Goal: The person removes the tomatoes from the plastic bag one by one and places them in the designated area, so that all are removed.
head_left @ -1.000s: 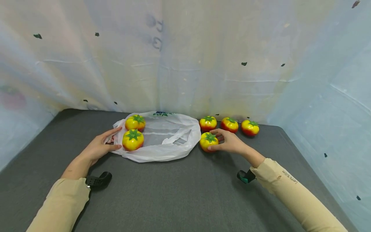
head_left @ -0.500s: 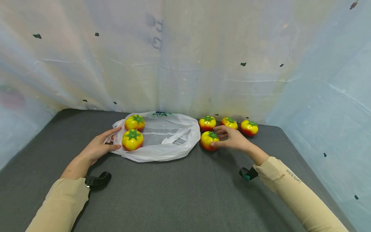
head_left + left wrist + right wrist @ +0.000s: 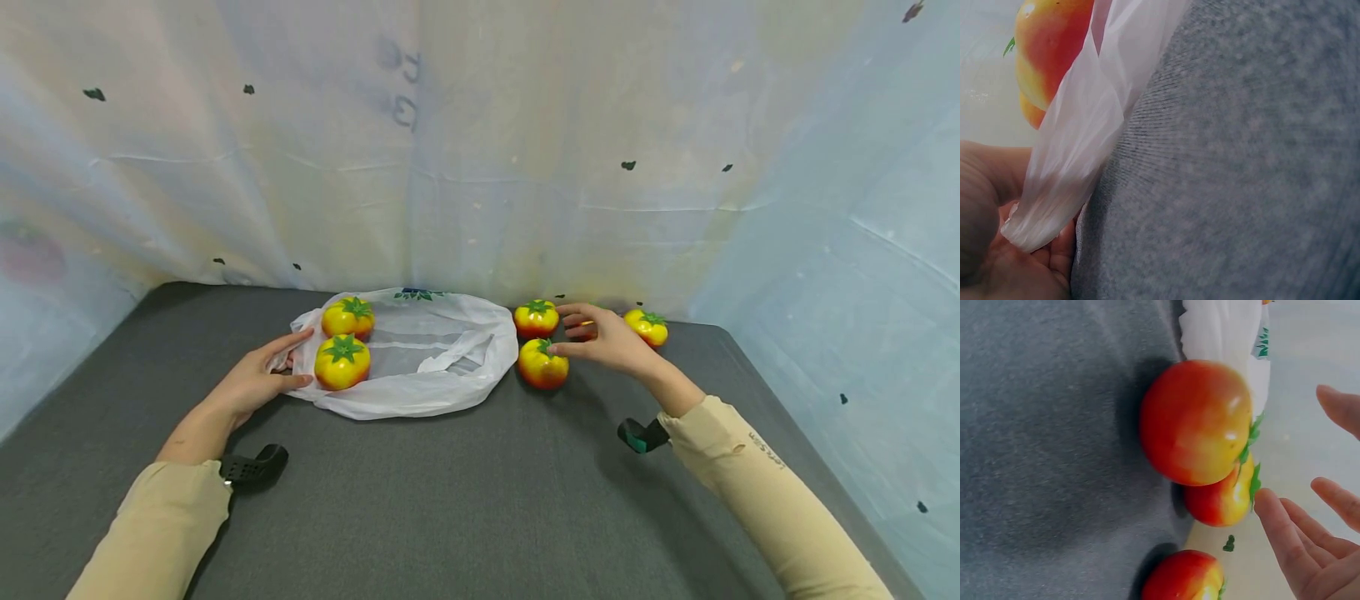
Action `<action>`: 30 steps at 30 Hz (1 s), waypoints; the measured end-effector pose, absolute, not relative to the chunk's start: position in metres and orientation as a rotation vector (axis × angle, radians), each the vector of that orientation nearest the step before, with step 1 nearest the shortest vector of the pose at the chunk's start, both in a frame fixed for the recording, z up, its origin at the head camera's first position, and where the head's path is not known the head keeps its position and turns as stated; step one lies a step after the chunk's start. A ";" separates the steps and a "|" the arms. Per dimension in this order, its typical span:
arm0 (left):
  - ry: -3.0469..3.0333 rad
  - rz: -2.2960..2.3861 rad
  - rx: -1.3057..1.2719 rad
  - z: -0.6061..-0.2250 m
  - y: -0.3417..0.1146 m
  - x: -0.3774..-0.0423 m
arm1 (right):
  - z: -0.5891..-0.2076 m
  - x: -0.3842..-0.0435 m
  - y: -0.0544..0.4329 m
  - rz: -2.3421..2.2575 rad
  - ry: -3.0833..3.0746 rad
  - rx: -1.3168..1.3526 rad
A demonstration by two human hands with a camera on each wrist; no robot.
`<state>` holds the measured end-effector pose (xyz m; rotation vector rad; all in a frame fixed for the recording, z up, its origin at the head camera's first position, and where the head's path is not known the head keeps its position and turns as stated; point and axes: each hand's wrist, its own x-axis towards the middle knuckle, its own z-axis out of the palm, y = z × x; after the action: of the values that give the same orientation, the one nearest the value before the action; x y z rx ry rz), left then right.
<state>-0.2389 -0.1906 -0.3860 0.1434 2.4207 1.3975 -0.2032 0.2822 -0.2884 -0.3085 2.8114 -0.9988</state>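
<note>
My left hand point(image 3: 251, 385) holds the gathered left end of a white plastic bag point(image 3: 416, 404); in the left wrist view the bag's tip point(image 3: 1054, 212) lies in the palm by curled fingers. Two yellow-red tomatoes with green leafy tops lie at that end: a front tomato point(image 3: 342, 367) and a back tomato point(image 3: 348, 317). My right hand point(image 3: 615, 343), fingers spread and empty, hovers over the tomatoes right of the bag. Below its thumb sits a near tomato point(image 3: 543, 367), also in the right wrist view point(image 3: 1194, 425). Another tomato is mostly hidden behind this hand.
At the back stand a tomato point(image 3: 536, 320) by the bag's right end and one more point(image 3: 647, 329) farther right. The dark grey table point(image 3: 450, 500) reaches a pale plastic sheet wall point(image 3: 480, 167) behind, with further sheeting at both sides.
My right hand has come off the near tomato, moving up, back and slightly right over the back tomatoes. That tomato has turned a little. My left hand and the bag stay put.
</note>
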 end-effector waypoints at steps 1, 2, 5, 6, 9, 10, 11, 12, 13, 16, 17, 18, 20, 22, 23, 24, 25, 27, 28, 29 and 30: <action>2.422 1.397 0.142 -0.386 -0.191 -0.239 | -0.287 -0.204 0.282 -1.005 2.809 -0.308; 2.422 1.398 0.142 -0.386 -0.191 -0.239 | -0.287 -0.204 0.282 -1.008 2.807 -0.308; 2.422 1.401 0.143 -0.387 -0.191 -0.239 | -0.285 -0.205 0.280 -1.000 2.811 -0.302; 2.422 1.401 0.143 -0.387 -0.191 -0.239 | -0.285 -0.205 0.279 -0.993 2.816 -0.305; 2.422 1.407 0.153 -0.386 -0.192 -0.238 | -0.284 -0.206 0.276 -0.994 2.826 -0.308; 2.422 1.411 0.159 -0.386 -0.192 -0.238 | -0.284 -0.207 0.275 -1.003 2.826 -0.317; 2.422 1.415 0.166 -0.385 -0.192 -0.238 | -0.284 -0.207 0.273 -1.017 2.823 -0.324; 2.422 1.418 0.173 -0.385 -0.192 -0.238 | -0.283 -0.208 0.272 -1.034 2.816 -0.341; 2.422 1.422 0.181 -0.385 -0.192 -0.238 | -0.283 -0.208 0.270 -1.057 2.805 -0.353; 2.421 1.424 0.190 -0.384 -0.192 -0.237 | -0.283 -0.210 0.263 -1.121 2.761 -0.395; 2.422 1.422 0.189 -0.384 -0.192 -0.237 | -0.282 -0.211 0.260 -1.139 2.749 -0.401; 2.422 1.420 0.187 -0.384 -0.192 -0.237 | -0.283 -0.211 0.258 -1.155 2.738 -0.410; 2.425 1.418 0.180 -0.385 -0.192 -0.238 | -0.283 -0.212 0.252 -1.186 2.717 -0.412; 2.428 1.417 0.176 -0.385 -0.193 -0.238 | -0.284 -0.213 0.246 -1.206 2.705 -0.417; 2.429 1.416 0.176 -0.386 -0.193 -0.238 | -0.284 -0.214 0.243 -1.221 2.695 -0.418; 2.430 1.416 0.177 -0.386 -0.193 -0.238 | -0.284 -0.215 0.241 -1.228 2.688 -0.420; 2.431 1.415 0.177 -0.386 -0.193 -0.238 | -0.285 -0.215 0.238 -1.237 2.683 -0.423; 2.434 1.413 0.178 -0.386 -0.193 -0.239 | -0.286 -0.216 0.234 -1.248 2.676 -0.430; 2.436 1.411 0.179 -0.387 -0.192 -0.239 | -0.287 -0.217 0.232 -1.255 2.672 -0.434; 2.438 1.409 0.179 -0.387 -0.192 -0.239 | -0.287 -0.217 0.230 -1.261 2.669 -0.438; 2.440 1.407 0.181 -0.387 -0.192 -0.239 | -0.288 -0.217 0.228 -1.270 2.665 -0.445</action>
<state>-0.2388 -0.1918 -0.3869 0.1811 2.4403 1.4072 -0.2174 0.2281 -0.2881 -0.4449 2.6646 -1.2698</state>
